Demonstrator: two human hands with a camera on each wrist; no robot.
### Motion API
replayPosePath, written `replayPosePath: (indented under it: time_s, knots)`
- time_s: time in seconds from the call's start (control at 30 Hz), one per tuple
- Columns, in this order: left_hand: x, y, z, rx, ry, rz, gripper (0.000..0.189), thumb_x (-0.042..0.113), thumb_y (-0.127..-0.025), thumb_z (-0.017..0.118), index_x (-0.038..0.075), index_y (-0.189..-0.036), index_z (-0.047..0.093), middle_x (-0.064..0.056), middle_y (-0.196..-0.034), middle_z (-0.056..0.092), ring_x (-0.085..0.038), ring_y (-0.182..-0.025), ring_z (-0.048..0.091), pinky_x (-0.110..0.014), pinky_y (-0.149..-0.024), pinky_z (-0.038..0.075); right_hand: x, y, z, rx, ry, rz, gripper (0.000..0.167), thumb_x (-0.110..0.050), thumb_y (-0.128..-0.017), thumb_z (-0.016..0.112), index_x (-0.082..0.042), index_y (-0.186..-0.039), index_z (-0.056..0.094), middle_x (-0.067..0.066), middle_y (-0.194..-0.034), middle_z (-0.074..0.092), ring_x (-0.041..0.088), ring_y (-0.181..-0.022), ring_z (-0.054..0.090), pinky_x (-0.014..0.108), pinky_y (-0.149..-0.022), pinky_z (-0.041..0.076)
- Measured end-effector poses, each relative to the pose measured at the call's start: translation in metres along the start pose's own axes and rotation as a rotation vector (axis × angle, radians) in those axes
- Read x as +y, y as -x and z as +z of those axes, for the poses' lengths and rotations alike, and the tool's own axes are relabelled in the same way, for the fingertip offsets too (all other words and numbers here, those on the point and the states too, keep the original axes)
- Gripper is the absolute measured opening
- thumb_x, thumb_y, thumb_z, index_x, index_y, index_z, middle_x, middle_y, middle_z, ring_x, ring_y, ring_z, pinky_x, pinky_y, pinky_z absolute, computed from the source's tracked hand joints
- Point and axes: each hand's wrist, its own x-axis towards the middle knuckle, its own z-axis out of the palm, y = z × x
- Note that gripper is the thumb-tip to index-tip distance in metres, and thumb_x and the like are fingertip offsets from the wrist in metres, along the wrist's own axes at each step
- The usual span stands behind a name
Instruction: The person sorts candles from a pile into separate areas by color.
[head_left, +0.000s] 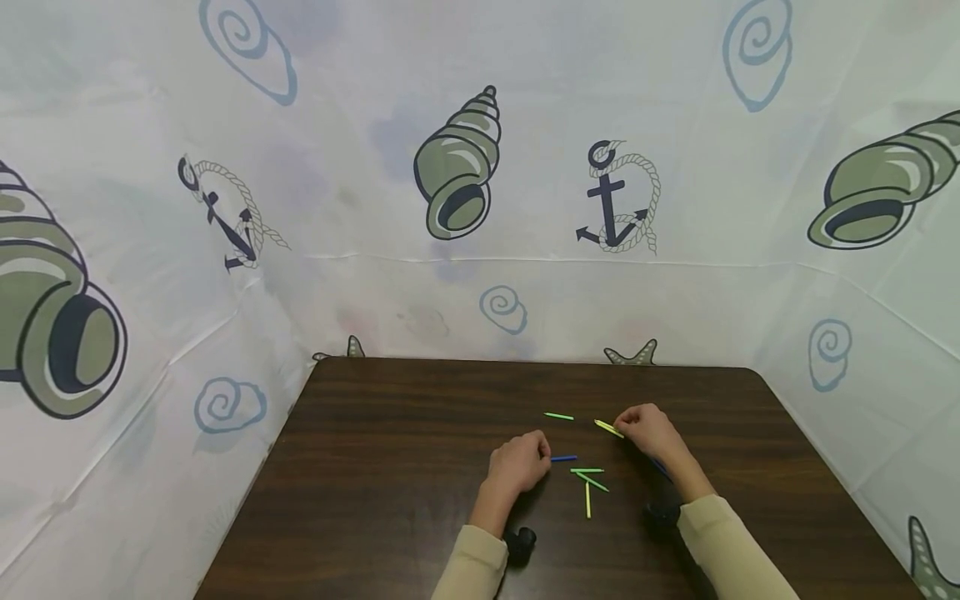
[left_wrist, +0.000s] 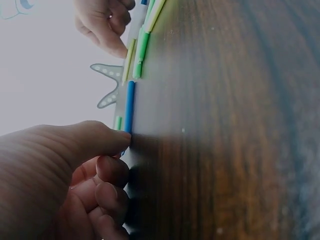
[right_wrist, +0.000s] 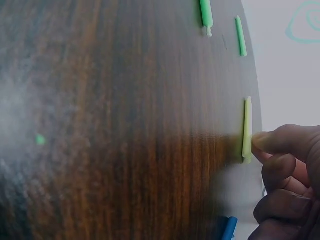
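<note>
In the head view my left hand (head_left: pixel 520 461) is low over the table, its fingertips at the left end of a blue candle (head_left: pixel 564 457). The left wrist view shows thumb and forefinger pinching that blue candle (left_wrist: pixel 130 102) at its near end, the other fingers curled. Farther right, my right hand (head_left: pixel 651 431) has its fingertips at the right end of a yellow candle (head_left: pixel 607 427). In the right wrist view, thumb and forefinger pinch the side of this yellow candle (right_wrist: pixel 247 130), which lies along the tabletop.
Behind lies a green candle (head_left: pixel 559 416). Two more green candles (head_left: pixel 587 470) touch or nearly touch in front, above an upright-pointing yellow candle (head_left: pixel 588 502). Another blue candle (head_left: pixel 661 469) lies beside my right wrist. Printed white cloth (head_left: pixel 540 308) surrounds the dark wooden table (head_left: pixel 390 500).
</note>
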Motion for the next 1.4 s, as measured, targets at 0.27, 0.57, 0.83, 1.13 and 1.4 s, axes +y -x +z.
replayPosePath:
  time_s: [0.27, 0.57, 0.83, 1.13, 1.4]
  knots:
    - [-0.001, 0.001, -0.001, 0.011, -0.011, 0.021, 0.005, 0.022, -0.101, 0.071, 0.021, -0.097, 0.068, 0.008, -0.086, 0.066, -0.012, -0.069, 0.055, -0.038, -0.067, 0.046, -0.002, 0.003, 0.003, 0.035, -0.011, 0.029, 0.024, -0.022, -0.105, 0.065, -0.004, -0.111, 0.079, 0.014, -0.107, 0.076, 0.025, -0.089, 0.065, 0.048, -0.079, 0.054]
    - [0.0, 0.001, -0.001, 0.005, -0.012, 0.003, 0.01, 0.021, -0.1, 0.073, 0.023, -0.094, 0.066, 0.007, -0.084, 0.066, -0.015, -0.07, 0.057, -0.04, -0.068, 0.046, -0.018, 0.01, 0.026, -0.025, -0.081, -0.099, 0.017, -0.022, -0.106, 0.068, -0.01, -0.111, 0.078, 0.004, -0.087, 0.066, 0.016, -0.071, 0.054, 0.033, -0.064, 0.046]
    - [-0.004, -0.002, 0.002, 0.028, 0.004, 0.019, 0.01, 0.021, -0.098, 0.074, 0.024, -0.094, 0.065, 0.005, -0.084, 0.066, -0.017, -0.069, 0.057, -0.042, -0.067, 0.046, -0.051, 0.018, 0.037, -0.288, -0.089, -0.33, 0.01, -0.019, -0.103, 0.072, -0.01, -0.105, 0.077, 0.0, -0.078, 0.066, 0.008, -0.063, 0.052, 0.026, -0.058, 0.044]
    - [-0.001, -0.001, 0.005, 0.028, -0.033, -0.004, 0.012, 0.023, -0.097, 0.076, 0.026, -0.092, 0.066, 0.007, -0.082, 0.066, -0.015, -0.067, 0.057, -0.041, -0.065, 0.048, -0.058, 0.02, 0.052, -0.312, -0.046, -0.356, 0.006, -0.016, -0.101, 0.074, -0.015, -0.096, 0.074, -0.004, -0.076, 0.062, 0.007, -0.062, 0.051, 0.026, -0.058, 0.042]
    - [-0.002, 0.001, 0.004, 0.027, -0.023, 0.007, 0.009, 0.024, -0.098, 0.074, 0.026, -0.094, 0.067, 0.009, -0.079, 0.063, -0.012, -0.064, 0.054, -0.037, -0.063, 0.045, -0.058, 0.019, 0.054, -0.302, -0.042, -0.327, 0.008, -0.016, -0.1, 0.074, -0.018, -0.092, 0.073, -0.005, -0.072, 0.06, 0.007, -0.06, 0.05, 0.026, -0.057, 0.041]
